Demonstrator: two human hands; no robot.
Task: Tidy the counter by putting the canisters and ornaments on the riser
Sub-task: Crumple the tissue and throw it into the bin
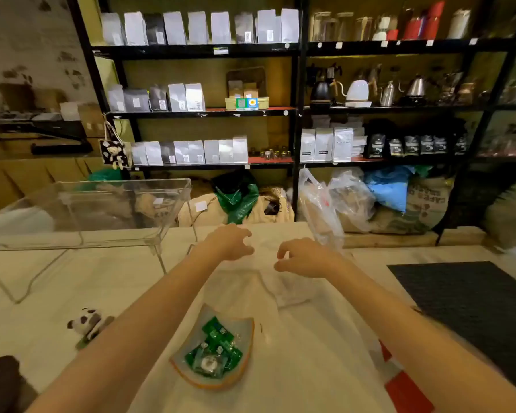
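Here, left hand [231, 241] and right hand [303, 257] half-curled, empty, over the counter [131, 281]; risk of nudging the clear riser [81, 213] or the panda ornament [85, 324] off.

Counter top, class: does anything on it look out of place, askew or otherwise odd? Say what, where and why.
The panda ornament lies tipped on its side on the counter, near the left forearm, apart from the clear riser, whose top looks bare. A white plastic bag lies crumpled under both hands. Nothing looks spilled or broken.
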